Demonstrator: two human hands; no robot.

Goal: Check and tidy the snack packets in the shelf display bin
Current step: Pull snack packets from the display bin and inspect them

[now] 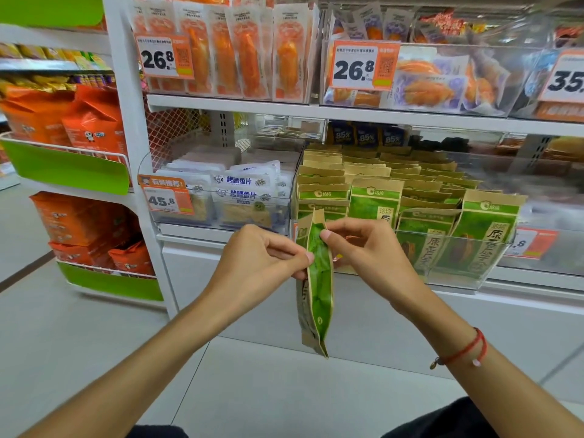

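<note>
Both hands pinch one green snack packet, frame centre, in front of the bin.

Far left: orange bags (pixel 91 121) on a side rack. Left hand (pixel 259 257) pinches the green-and-kraft packet (pixel 317 279) at its left edge; packet hangs upright, edge-on to camera. Right hand (pixel 366 248) pinches its upper right edge; red bracelet (pixel 467 349) on that wrist. Right of centre: clear display bin (pixel 467 279) full of upright matching packets (pixel 486 222).

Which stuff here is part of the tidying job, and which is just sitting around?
Job: green packet, pinched by left hand and right hand; green packets in the bin.

Sitting around: fish packets, orange packets, orange bags, price tags.
</note>
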